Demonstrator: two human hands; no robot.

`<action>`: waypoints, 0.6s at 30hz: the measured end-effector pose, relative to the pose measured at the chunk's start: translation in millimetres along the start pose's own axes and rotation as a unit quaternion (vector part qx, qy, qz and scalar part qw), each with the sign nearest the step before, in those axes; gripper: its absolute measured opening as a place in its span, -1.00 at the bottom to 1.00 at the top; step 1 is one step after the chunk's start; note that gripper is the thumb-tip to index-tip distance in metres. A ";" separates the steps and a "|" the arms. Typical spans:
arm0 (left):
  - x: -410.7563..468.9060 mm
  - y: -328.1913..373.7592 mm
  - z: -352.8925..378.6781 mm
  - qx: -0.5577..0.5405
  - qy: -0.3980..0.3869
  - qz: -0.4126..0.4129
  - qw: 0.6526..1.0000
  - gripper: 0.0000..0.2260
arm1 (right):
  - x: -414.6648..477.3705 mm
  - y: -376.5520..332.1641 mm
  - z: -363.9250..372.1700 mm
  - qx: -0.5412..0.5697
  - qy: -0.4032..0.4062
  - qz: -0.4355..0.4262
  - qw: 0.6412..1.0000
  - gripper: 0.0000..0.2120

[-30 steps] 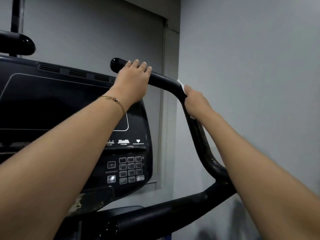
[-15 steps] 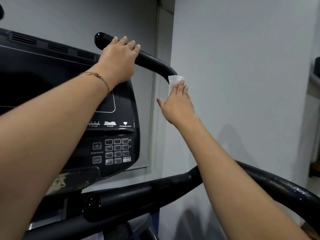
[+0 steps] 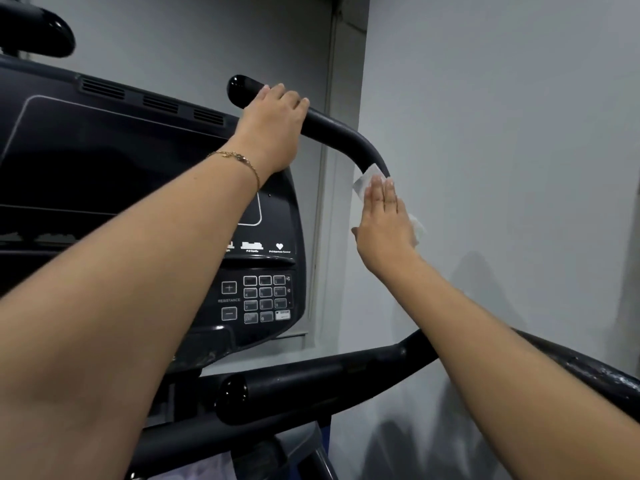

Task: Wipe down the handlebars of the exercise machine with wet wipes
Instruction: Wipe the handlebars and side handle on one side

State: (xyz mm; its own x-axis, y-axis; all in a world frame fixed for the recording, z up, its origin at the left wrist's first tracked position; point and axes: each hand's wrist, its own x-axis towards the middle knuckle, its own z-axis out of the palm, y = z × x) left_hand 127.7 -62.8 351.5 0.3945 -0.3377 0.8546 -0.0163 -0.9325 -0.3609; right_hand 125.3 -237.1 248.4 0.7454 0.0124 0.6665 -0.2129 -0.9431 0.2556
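Note:
A black curved handlebar [image 3: 337, 135] rises at the right of the exercise machine. My left hand [image 3: 273, 128] is wrapped over its upper end, just below the rounded tip. My right hand [image 3: 384, 220] lies flat, fingers straight and together, pressing a white wet wipe [image 3: 364, 181] against the bar below its bend. The wipe shows above my fingertips and again at the right edge of my palm. The bar under my right hand is hidden.
The black console [image 3: 138, 188] with a keypad [image 3: 265, 299] fills the left. A lower black handlebar [image 3: 311, 386] crosses below my arms and runs on to the right edge. A grey wall [image 3: 519, 133] stands close on the right. Another black grip [image 3: 38, 32] shows top left.
My right hand went from gripping the bar at its bend to lying flat on the wipe lower on the bar. My left hand has kept its hold on the upper end.

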 end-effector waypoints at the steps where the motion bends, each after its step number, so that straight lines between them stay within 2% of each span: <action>1: 0.8 0.1 0.3 0.000 0.001 -0.001 1.000 -0.50 | 8.0 -2.2 -5.4 -0.017 0.003 -0.002 1.000 -0.40; 5: 1.2 0.3 4.5 -0.007 0.019 -0.005 1.000 -0.53 | 22.6 0.2 -11.5 -0.130 0.005 -0.040 0.991 -0.46; 10: 3.3 0.1 2.1 -0.012 0.012 -0.009 1.000 -0.54 | 4.7 13.8 -7.5 -0.144 0.006 -0.058 0.988 -0.47; 14: 5.7 3.7 5.9 0.010 0.014 -0.018 1.000 -0.55 | 4.3 7.6 -10.3 0.001 0.004 0.000 1.000 -0.43; 18: 4.9 12.0 2.4 0.057 -0.016 -0.031 0.998 -0.48 | -24.6 -3.7 4.0 0.157 -0.009 0.060 0.986 -0.42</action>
State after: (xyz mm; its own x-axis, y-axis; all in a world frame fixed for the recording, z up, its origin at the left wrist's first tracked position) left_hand 131.6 -75.4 350.4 0.4210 -0.2732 0.8649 0.1137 -0.9302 -0.3491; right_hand 110.2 -235.1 228.2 0.7384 -0.1082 0.6657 -0.0959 -0.9939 -0.0552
